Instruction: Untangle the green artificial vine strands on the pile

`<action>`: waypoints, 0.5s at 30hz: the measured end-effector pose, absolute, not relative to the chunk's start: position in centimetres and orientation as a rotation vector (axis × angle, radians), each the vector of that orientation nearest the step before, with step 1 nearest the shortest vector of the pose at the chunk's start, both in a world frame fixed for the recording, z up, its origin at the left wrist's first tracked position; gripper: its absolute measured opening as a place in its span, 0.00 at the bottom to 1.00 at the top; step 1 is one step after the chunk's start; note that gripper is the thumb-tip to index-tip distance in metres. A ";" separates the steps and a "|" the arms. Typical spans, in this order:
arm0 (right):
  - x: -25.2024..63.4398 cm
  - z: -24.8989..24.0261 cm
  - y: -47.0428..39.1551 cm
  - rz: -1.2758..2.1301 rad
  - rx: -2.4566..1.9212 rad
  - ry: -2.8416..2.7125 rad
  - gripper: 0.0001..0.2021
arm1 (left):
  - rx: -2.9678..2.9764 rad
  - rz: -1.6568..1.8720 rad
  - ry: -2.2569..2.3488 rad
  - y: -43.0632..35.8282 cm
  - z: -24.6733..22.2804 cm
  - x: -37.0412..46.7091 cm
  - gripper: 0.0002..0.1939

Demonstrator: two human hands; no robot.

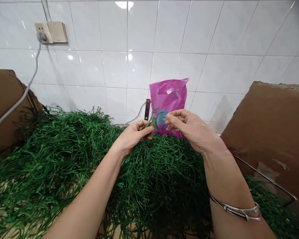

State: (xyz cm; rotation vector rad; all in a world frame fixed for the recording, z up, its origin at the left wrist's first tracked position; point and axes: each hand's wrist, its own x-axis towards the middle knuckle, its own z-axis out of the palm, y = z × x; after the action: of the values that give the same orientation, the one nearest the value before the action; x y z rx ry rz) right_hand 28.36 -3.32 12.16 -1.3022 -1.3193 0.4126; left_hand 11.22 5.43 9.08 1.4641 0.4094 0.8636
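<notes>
My left hand (pixel 137 132) is closed, thumb against fingers, on a small sprig of green plastic-looking strands (pixel 153 122) that sticks up past the fingertips. To its right, my right hand (pixel 185 124) is pinched at thumb and forefinger close to the sprig's tips; whatever sits between those fingertips is too small to make out. Both hands hover over a thick heap of loose green strands (pixel 159 166). Just behind the fingers a pink plastic bag (pixel 174 103) with a punched handle hole stands upright against the wall, its lower part partly covered by my right hand.
Cardboard stands at the left (pixel 5 99) and a larger cardboard box (pixel 271 132) at the right, with a thin metal rod (pixel 266 179) before it. A dark metal strip (pixel 147 109) leans by the bag. A grey cable (pixel 32 78) hangs from a wall socket (pixel 51 32).
</notes>
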 end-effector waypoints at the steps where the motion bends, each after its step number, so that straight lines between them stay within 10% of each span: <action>1: 28.2 12.1 -3.3 0.448 -1.342 -1.362 0.18 | 1.467 0.870 0.411 5.3 9.2 11.3 0.08; 15: 28.1 11.6 -2.7 0.520 -1.339 -1.499 0.08 | 1.539 1.014 0.594 5.5 9.2 11.3 0.06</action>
State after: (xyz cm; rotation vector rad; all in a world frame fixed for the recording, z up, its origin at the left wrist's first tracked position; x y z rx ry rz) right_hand 28.10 -2.71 11.56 -1.3394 -1.4991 0.5204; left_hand 11.29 5.55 9.25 1.5387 0.5940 1.0140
